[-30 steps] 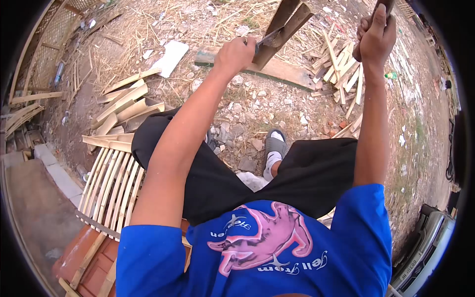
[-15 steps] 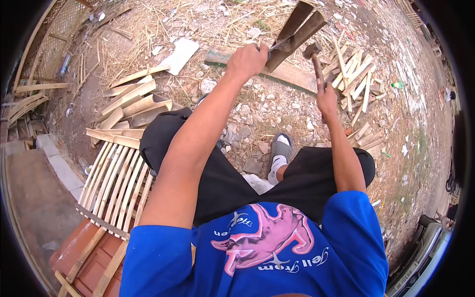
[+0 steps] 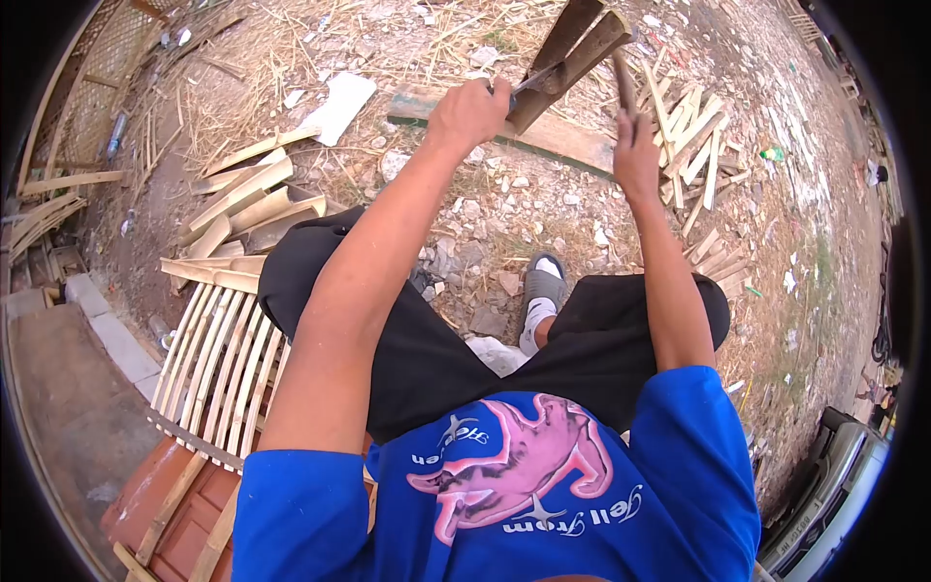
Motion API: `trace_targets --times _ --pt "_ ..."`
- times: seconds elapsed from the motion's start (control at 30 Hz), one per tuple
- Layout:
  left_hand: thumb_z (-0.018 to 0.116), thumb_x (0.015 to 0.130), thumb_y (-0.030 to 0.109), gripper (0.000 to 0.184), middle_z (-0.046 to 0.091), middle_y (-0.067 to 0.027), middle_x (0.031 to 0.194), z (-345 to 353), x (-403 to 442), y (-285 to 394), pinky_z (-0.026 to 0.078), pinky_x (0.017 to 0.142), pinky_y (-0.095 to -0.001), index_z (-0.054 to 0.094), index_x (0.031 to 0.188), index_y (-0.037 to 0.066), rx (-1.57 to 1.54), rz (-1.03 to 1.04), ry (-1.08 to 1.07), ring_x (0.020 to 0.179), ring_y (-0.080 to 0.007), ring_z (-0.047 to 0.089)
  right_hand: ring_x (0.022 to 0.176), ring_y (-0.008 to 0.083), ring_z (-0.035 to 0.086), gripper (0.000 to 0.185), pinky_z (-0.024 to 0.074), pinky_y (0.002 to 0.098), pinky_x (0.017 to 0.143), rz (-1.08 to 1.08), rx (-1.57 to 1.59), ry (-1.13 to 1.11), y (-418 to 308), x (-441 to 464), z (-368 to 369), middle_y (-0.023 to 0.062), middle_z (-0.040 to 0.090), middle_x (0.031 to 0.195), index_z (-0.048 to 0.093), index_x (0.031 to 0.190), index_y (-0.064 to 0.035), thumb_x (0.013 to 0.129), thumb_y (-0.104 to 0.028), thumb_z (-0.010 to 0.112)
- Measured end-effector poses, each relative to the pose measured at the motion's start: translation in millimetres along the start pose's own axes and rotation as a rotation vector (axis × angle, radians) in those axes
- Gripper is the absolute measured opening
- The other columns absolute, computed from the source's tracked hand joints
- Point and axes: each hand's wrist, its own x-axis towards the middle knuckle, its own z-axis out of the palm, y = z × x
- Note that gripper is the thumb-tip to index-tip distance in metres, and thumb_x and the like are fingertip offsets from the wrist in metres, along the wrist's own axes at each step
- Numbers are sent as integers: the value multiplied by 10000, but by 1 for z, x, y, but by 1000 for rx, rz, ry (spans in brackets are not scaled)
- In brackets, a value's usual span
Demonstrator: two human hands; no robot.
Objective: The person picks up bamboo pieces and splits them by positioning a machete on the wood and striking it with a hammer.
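My left hand (image 3: 468, 116) is closed around the blue handle of a knife (image 3: 535, 83). The blade sits in the split of a bamboo piece (image 3: 593, 47), whose two halves spread apart toward the top. That bamboo stands tilted, its lower end at a wooden plank (image 3: 567, 141) on the ground. To the right, my right hand (image 3: 636, 160) grips a hammer (image 3: 625, 89) by its wooden handle. The hammer is raised beside the bamboo, and its head is hard to make out here.
Split bamboo strips (image 3: 693, 136) are piled on the right. Wider bamboo halves (image 3: 242, 204) lie left of my knee, near a bamboo slat frame (image 3: 208, 359). A white sheet (image 3: 344, 107) rests among straw and rubble. A vehicle (image 3: 824, 495) stands at lower right.
The hammer's angle has changed, and its head, plain before, is now hard to make out. The view has shifted slightly. The knife remains in the split bamboo.
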Motion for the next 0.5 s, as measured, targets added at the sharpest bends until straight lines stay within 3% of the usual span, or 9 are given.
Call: trace_targets --times 0.03,0.07,0.13,0.23,0.3,0.4,0.43,0.5 --pt "341 967 457 587 666 -299 992 0 -4 3 456 916 -498 676 1022 -21 15 -14 -24 981 -468 621 823 532 607 360 421 589 703 -89 -79 7 20 -6 21 345 621 832 465 1030 -4 1007 -363 460" --pt "339 968 459 589 665 -300 1000 -5 -7 5 455 919 -497 676 1028 -20 32 -30 -41 988 -466 619 844 556 584 359 418 595 723 -32 -19 27 17 -15 28 353 616 808 467 1040 0 1002 -356 462" --pt "343 964 469 602 663 -299 1028 -16 -4 6 460 928 -494 673 1053 -26 48 -49 -44 1013 -459 620 919 536 588 385 430 569 796 123 52 96 32 -33 57 347 625 911 499 1097 8 994 -362 468" --pt "356 954 488 627 662 -296 1069 2 -11 -4 472 938 -492 669 1090 -39 35 -58 -68 1050 -446 625 1023 509 585 453 430 549 890 384 -10 -97 76 -71 77 341 628 1035 562 1102 40 990 -388 463" --pt "360 953 489 628 662 -297 1067 0 -7 -9 473 936 -492 669 1087 -40 29 -37 -40 1050 -445 626 1062 486 585 484 431 526 921 515 15 -97 105 -94 104 332 625 1076 576 1141 38 991 -406 458" --pt "338 975 472 609 668 -303 997 2 -4 -13 455 939 -489 695 1037 -17 56 -27 10 999 -469 623 1060 454 595 515 435 494 927 566 144 -87 94 -79 93 318 623 1085 564 1198 44 997 -415 445" --pt "333 974 471 611 664 -310 999 -2 -9 -6 453 942 -488 695 1042 -17 51 -67 -28 1008 -472 619 1047 444 599 526 433 484 925 496 209 -34 76 -71 76 310 627 1069 564 1194 48 1000 -425 442" --pt "333 974 476 613 663 -313 997 3 -6 -7 453 940 -489 696 1041 -14 22 -41 -18 1006 -471 619 816 299 605 555 464 416 752 370 319 69 18 -31 25 197 618 894 550 1199 46 1005 -462 436"
